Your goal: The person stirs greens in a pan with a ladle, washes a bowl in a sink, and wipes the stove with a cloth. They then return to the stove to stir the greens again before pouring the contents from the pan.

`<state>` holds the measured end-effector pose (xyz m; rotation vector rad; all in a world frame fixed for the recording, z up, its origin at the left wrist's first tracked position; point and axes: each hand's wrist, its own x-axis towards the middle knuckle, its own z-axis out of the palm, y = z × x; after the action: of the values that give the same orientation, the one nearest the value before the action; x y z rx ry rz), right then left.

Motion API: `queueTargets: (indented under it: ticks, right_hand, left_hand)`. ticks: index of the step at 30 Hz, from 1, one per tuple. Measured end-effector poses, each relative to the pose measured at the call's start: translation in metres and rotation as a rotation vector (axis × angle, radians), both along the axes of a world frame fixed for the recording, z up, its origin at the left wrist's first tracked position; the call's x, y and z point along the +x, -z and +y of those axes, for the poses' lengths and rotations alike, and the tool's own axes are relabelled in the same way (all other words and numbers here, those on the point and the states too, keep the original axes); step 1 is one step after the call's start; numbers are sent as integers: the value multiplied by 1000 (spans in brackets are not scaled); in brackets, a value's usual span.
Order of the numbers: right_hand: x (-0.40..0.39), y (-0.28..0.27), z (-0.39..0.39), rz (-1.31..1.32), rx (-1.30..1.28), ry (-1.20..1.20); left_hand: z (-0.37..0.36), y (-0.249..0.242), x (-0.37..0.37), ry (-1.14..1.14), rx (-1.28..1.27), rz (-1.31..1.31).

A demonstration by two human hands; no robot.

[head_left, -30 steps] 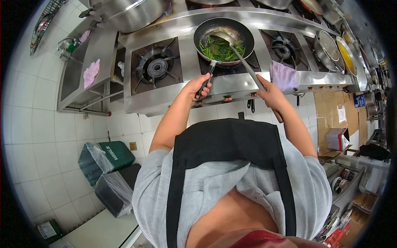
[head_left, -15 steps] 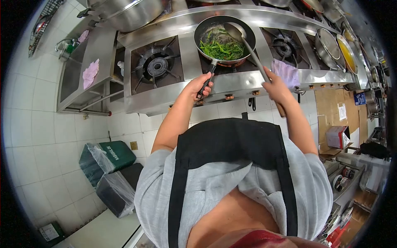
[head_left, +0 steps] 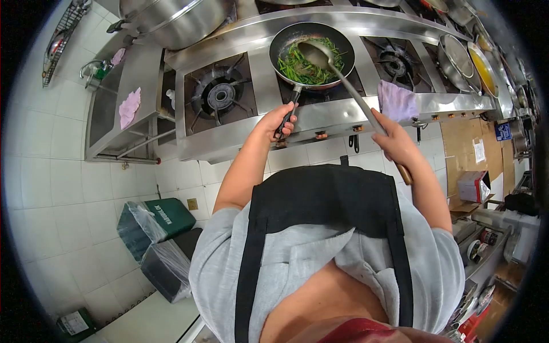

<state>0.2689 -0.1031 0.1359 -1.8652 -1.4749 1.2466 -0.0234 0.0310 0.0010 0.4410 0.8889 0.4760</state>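
A black frying pan [head_left: 342, 43] with chopped green vegetables [head_left: 297, 66] in it rests over a burner at the top centre. Wrapped round its black handle is my left hand [head_left: 277, 122]. My right hand [head_left: 397, 141] holds a long metal ladle [head_left: 357, 97] by its shaft, with the wooden end sticking out below the hand. The ladle's bowl lies among the vegetables in the middle of the pan. A pale purple cloth [head_left: 398, 102] hangs over the stove's front edge, just above my right hand.
Burners flank the pan on the left [head_left: 221, 96] and right [head_left: 396, 64]. A large steel pot [head_left: 174, 20] stands at the upper left. Metal bowls [head_left: 454, 60] sit at the right. Green [head_left: 171, 217] and black [head_left: 163, 266] bins are on the lower left.
The ladle's bowl has moved down and left into the vegetables, which now lie higher and more spread in the pan. My right hand has shifted slightly down and right.
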Motion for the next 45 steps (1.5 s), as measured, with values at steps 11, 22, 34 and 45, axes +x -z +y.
queueTargets:
  ticks: [11, 22, 34, 45]
  right_hand:
    - [1, 20, 22, -39, -20, -22]
    - [-1, 52, 59, 12, 32, -53]
    - [12, -26, -15, 401, 129, 79]
    - [24, -48, -36, 434, 313, 206]
  left_hand:
    - [-2, -7, 2, -9, -10, 37]
    - [3, 5, 0, 14, -31, -81]
    - [-36, -57, -4, 134, 149, 62]
    - [-60, -104, -8, 5, 68, 73]
